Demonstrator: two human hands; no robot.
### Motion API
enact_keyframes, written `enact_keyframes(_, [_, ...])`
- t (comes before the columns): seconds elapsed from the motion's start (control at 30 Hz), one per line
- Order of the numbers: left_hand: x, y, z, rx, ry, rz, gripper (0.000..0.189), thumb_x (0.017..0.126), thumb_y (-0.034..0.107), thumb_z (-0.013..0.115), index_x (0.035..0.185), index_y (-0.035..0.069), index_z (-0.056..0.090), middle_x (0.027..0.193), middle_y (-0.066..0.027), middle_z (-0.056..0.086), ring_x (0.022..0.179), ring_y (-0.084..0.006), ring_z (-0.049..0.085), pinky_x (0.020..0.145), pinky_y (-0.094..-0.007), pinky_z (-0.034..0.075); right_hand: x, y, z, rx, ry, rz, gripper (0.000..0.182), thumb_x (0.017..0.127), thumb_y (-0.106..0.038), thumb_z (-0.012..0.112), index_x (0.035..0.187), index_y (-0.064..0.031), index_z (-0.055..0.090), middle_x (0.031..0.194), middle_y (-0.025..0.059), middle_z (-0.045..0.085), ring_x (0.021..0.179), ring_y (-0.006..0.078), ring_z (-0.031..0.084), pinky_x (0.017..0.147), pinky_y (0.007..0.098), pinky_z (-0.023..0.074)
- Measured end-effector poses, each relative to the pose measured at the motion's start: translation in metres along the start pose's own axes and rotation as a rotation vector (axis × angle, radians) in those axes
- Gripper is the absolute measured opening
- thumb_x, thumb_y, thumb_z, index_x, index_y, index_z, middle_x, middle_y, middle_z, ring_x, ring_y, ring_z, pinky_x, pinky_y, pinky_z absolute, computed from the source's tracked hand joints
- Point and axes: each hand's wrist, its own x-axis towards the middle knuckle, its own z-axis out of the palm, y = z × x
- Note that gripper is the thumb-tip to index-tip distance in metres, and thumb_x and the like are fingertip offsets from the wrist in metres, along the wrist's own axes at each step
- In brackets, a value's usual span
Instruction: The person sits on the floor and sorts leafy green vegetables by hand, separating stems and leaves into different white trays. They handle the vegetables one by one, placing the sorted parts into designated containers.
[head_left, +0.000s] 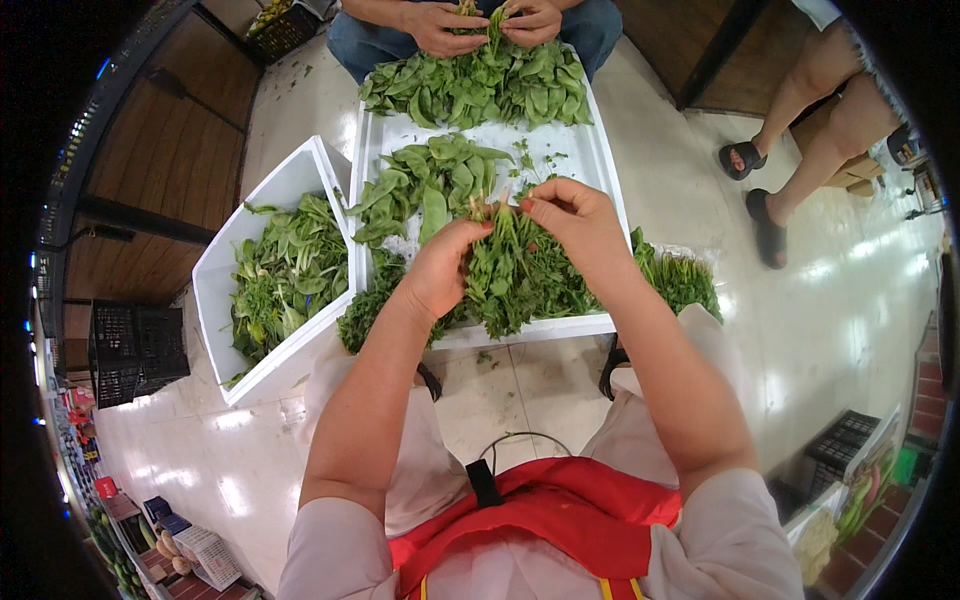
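My left hand (441, 262) holds a bunch of leafy herbs (499, 277) that looks like coriander, its pale root ends pointing away from me and its leaves hanging towards me. At those root ends, my right hand (577, 229) pinches a stem between thumb and forefinger. Both hands are over the near part of a white foam tray (390, 133). More loose herbs (566, 289) lie beneath and around them. Beyond my left hand is a heap of flat green leaves or pods (431, 180); which of the two I cannot tell.
Across the tray, another person's hands (480, 26) handle greens above a large green pile (480, 86). A foam box of leafy greens (292, 262) stands left, touching or close to the tray. Cut-stemmed greens (682, 281) lie right. Black crates (139, 352) and a bystander's legs (806, 127) flank the tiled floor.
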Motion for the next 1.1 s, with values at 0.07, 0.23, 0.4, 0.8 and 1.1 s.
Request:
enact_keyframes(0.07, [0.004,0.001,-0.007,-0.023,-0.111,-0.034,0.035,0.089,0.017,0.047,0.119,0.0,0.053,0.105,-0.0125,0.064,0.093,-0.0202,0.063,0.081,-0.0339,0.052,-0.001,-0.001,-0.001,0.023,0.06,0.027,0.012,0.083,-0.01,0.066,0.088,-0.0002,0.062,0.074,0.0004,0.059,0.069,0.007,0.052,0.064,0.0219,0.0422])
enact_keyframes(0.23, [0.004,0.0,-0.004,0.107,-0.137,0.023,0.04,0.089,0.016,0.043,0.126,0.002,0.05,0.109,-0.0112,0.062,0.098,-0.0197,0.06,0.087,-0.0342,0.048,-0.004,0.001,-0.004,0.022,0.127,-0.034,0.011,0.084,-0.011,0.066,0.086,-0.0009,0.061,0.073,0.0002,0.059,0.068,0.0068,0.051,0.062,0.0219,0.0421])
enact_keyframes(0.4, [0.012,-0.015,-0.015,0.134,0.034,0.066,0.035,0.085,0.019,0.055,0.116,0.004,0.054,0.109,-0.0044,0.058,0.103,-0.0151,0.051,0.09,-0.0298,0.038,-0.007,0.009,0.006,0.008,0.038,-0.09,0.011,0.087,-0.014,0.063,0.09,-0.0031,0.062,0.077,-0.0017,0.059,0.07,0.0044,0.051,0.059,0.0213,0.0417])
enact_keyframes(0.8, [0.002,-0.012,0.003,0.364,0.152,0.139,0.035,0.087,0.027,0.061,0.112,0.004,0.057,0.107,-0.0022,0.057,0.104,-0.0113,0.046,0.094,-0.0269,0.031,-0.007,0.009,-0.003,0.1,-0.001,0.128,0.014,0.088,-0.018,0.061,0.092,-0.0065,0.066,0.077,-0.0033,0.061,0.068,0.0055,0.052,0.06,0.0198,0.0376])
enact_keyframes(1.1, [0.006,-0.01,0.004,0.465,0.071,0.379,0.021,0.094,0.023,0.052,0.108,0.008,0.056,0.105,-0.0031,0.061,0.104,-0.0142,0.049,0.101,-0.0317,0.027,-0.004,0.016,-0.008,-0.065,0.06,0.215,0.017,0.087,-0.021,0.062,0.078,-0.007,0.061,0.069,-0.0028,0.054,0.064,0.0057,0.049,0.056,0.0222,0.0347])
